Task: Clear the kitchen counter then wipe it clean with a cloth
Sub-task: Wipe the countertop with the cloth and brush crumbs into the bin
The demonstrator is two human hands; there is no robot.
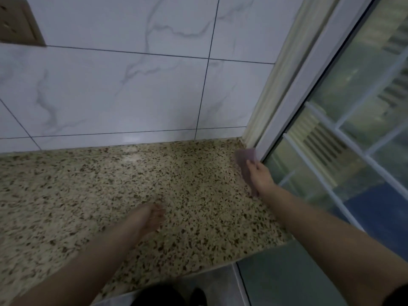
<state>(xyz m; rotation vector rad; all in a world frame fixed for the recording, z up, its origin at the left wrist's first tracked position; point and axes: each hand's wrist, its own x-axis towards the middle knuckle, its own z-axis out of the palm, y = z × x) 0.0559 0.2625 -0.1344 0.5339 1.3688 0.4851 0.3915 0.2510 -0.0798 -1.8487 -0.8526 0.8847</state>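
We see a speckled counter (110, 191), beige stone flecked all over with dark brown and black spots, glossy enough to catch a pale reflection near the back edge. On it, in the far right corner where the marble-veined wall tiles (123, 89) meet the white window frame (309, 85), lies the cloth (244, 159): a small, dull mauve-pink piece, motion-blurred, stretched out in a narrow strip flat on the stone, with its far end just beside the frame. Our right hand (260, 175) presses down on it, fingers lying over the cloth; whether they curl round it we cannot tell through the blur. Our left hand (150, 217) rests on the counter nearer the front edge, well apart from the cloth, fingers bent loosely downward onto the stone and holding nothing. A beige wall socket (17, 23) sits at the upper left.
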